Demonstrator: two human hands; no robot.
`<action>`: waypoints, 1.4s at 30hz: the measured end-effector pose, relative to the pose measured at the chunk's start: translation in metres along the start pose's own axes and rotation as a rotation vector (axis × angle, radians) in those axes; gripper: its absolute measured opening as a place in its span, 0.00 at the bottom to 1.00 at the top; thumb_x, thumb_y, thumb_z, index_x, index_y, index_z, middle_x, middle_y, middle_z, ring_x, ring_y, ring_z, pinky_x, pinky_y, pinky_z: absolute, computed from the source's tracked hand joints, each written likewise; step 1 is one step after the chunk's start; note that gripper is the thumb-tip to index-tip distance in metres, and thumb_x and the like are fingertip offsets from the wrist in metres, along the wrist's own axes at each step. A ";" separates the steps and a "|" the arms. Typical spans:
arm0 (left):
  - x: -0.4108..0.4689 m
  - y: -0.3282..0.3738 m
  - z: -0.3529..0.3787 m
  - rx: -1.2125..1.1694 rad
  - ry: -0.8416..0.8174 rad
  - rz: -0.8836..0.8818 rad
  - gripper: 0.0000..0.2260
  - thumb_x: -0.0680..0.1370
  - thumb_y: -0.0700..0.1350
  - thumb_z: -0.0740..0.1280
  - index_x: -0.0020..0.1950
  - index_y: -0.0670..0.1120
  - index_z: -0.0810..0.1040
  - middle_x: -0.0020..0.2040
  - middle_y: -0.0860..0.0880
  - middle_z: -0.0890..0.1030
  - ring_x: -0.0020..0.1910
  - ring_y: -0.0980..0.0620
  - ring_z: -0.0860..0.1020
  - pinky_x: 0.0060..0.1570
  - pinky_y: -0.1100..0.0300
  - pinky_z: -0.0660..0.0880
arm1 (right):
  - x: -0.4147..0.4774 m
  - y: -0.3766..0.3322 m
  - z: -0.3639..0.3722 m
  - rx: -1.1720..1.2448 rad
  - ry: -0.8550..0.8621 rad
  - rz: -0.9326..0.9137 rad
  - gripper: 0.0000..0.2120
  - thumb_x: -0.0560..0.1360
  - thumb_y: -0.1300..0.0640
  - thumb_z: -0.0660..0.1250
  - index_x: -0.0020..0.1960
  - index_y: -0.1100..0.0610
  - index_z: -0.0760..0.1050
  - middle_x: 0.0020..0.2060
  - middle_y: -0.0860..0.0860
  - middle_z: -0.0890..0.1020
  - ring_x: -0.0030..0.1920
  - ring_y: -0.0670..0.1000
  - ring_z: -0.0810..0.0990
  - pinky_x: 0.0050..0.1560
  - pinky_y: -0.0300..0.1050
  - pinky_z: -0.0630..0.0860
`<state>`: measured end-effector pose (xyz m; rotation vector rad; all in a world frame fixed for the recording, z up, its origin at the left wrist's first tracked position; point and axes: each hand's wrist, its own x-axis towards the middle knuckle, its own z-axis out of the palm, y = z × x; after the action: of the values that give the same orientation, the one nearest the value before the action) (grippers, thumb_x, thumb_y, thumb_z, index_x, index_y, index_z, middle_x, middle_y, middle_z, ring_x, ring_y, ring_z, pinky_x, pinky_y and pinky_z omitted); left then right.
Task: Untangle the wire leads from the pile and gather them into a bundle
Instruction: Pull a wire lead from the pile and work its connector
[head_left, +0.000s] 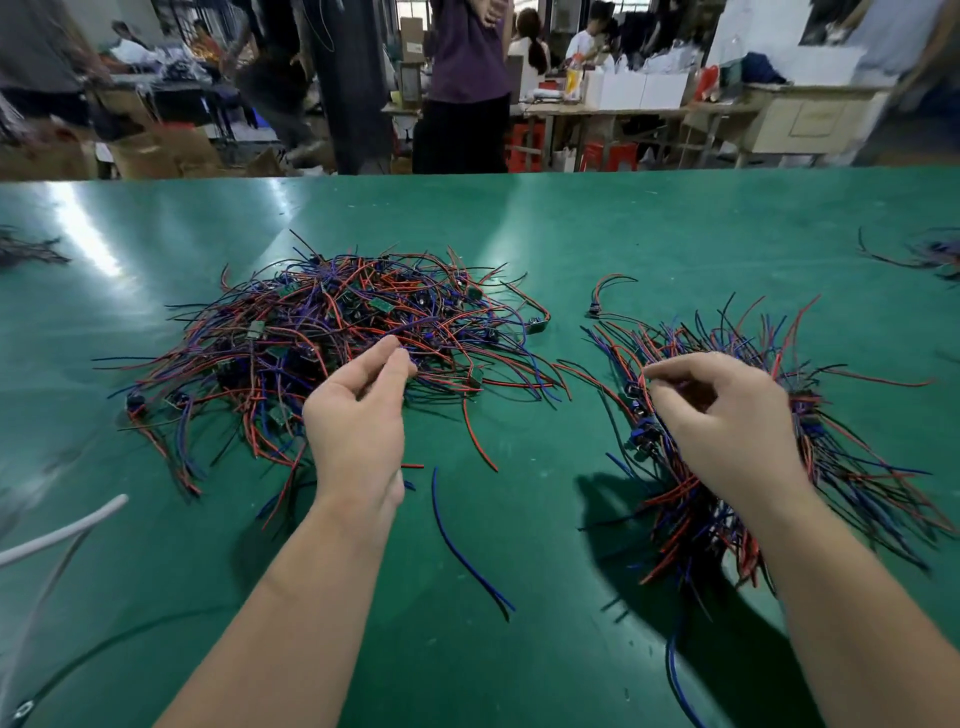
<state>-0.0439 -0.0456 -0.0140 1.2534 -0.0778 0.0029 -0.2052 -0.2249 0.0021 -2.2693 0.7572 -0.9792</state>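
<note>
A tangled pile of red, blue and black wire leads (332, 332) with small green boards lies left of centre on the green table (519, 234). My left hand (358, 421) reaches into the pile's near edge, its thumb and forefinger pinching a lead there. To the right, a gathered bundle of leads (691, 499) is raised off the table and casts a dark shadow below. My right hand (727, 415) grips this bundle from above with curled fingers. The wire ends fan out beyond the hand.
A loose blue wire (467, 551) lies between my forearms, and a single lead (608, 291) sits beyond the bundle. A white cable (62, 530) crosses the near left. Smaller wire heaps sit at the far left (26, 249) and far right (935, 254). People stand beyond the far edge.
</note>
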 end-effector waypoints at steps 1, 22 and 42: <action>-0.002 0.001 0.001 -0.022 -0.009 0.004 0.06 0.76 0.37 0.69 0.52 0.43 0.82 0.37 0.54 0.83 0.34 0.62 0.79 0.41 0.71 0.75 | -0.001 -0.002 0.001 0.030 -0.020 0.014 0.06 0.73 0.62 0.69 0.46 0.53 0.83 0.39 0.45 0.82 0.38 0.39 0.78 0.40 0.27 0.70; -0.054 -0.005 0.015 0.554 -0.793 0.007 0.15 0.68 0.32 0.59 0.34 0.49 0.79 0.38 0.44 0.84 0.32 0.46 0.82 0.39 0.48 0.80 | -0.012 -0.020 0.013 1.180 -0.558 0.481 0.10 0.67 0.62 0.67 0.44 0.58 0.85 0.33 0.54 0.83 0.30 0.46 0.79 0.34 0.33 0.76; -0.037 0.027 0.008 -0.281 -0.649 -0.243 0.14 0.62 0.53 0.72 0.43 0.47 0.85 0.35 0.50 0.83 0.22 0.59 0.76 0.22 0.69 0.72 | -0.017 -0.027 0.008 1.053 -0.850 0.482 0.12 0.68 0.55 0.68 0.47 0.60 0.84 0.35 0.58 0.83 0.29 0.51 0.81 0.26 0.37 0.76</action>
<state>-0.0827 -0.0431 0.0120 0.9355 -0.4698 -0.6079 -0.2014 -0.1926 0.0082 -1.2483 0.2480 -0.0448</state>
